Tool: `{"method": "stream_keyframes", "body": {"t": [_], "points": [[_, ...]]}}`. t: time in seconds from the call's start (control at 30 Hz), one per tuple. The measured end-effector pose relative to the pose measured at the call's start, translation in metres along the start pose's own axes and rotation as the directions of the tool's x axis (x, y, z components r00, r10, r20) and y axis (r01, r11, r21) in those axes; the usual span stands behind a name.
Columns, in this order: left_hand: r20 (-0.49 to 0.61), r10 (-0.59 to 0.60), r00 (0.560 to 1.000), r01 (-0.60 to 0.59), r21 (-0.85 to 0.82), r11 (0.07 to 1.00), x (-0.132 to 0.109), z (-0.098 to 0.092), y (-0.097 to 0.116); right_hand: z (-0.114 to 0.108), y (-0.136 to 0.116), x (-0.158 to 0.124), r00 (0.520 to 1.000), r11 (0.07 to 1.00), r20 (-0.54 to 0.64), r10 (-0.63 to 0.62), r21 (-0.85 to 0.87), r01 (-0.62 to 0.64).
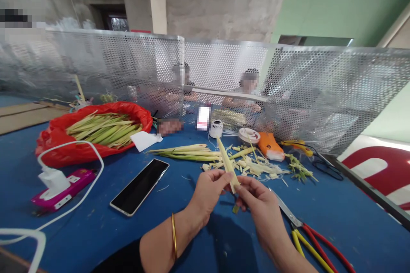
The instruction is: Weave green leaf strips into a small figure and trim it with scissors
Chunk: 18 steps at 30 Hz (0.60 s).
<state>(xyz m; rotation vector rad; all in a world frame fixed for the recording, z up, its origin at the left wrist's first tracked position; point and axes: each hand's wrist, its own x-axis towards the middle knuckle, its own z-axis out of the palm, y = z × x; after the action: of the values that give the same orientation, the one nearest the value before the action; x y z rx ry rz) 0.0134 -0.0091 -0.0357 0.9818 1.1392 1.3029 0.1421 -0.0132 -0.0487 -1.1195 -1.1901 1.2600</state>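
Observation:
My left hand (208, 192) and my right hand (259, 207) meet over the blue table (96, 230) and both pinch one pale yellow-green leaf strip (226, 162), which sticks up and away from my fingers. A gold bangle sits on my left wrist. Just beyond my hands lie several long green-yellow leaf strips (185, 152) and a scatter of cut leaf scraps (256, 166). Scissors with red and yellow handles (307, 234) lie on the table under my right forearm.
A red plastic bag (60, 140) holds more leaf strips at the left. A black phone (140, 186), a pink power bank (64, 187) with white cable, white thread spool (216, 128), tape roll (249, 135) and orange glue gun (270, 146) lie around. A perforated metal screen (320, 89) separates two people opposite.

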Motion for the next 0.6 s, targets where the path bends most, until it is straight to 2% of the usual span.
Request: {"method": "stream_keyframes", "body": {"t": [0.17,0.4,0.5,0.6], "points": [[-0.063,-0.03,0.998,0.032,0.03,0.999,-0.003,0.0014,-0.0003,0.0042,-0.0006,-0.0017,0.999,1.0,-0.032,-0.03,-0.002,0.029],[0.008,-0.079,0.997,0.079,0.007,0.997,-0.0013,0.0009,0.0019,0.0014,0.0002,-0.0004,0.996,0.999,-0.076,-0.051,0.01,0.051],[0.006,-0.104,0.995,0.104,0.005,0.995,-0.0032,0.0008,0.0,0.0031,0.0035,-0.0013,0.995,0.997,-0.083,-0.052,-0.053,0.048],[-0.049,-0.094,0.994,0.096,0.05,0.994,-0.0018,-0.0026,0.0005,0.0002,0.0034,-0.0004,0.996,0.983,-0.015,-0.083,-0.165,0.08]]}}
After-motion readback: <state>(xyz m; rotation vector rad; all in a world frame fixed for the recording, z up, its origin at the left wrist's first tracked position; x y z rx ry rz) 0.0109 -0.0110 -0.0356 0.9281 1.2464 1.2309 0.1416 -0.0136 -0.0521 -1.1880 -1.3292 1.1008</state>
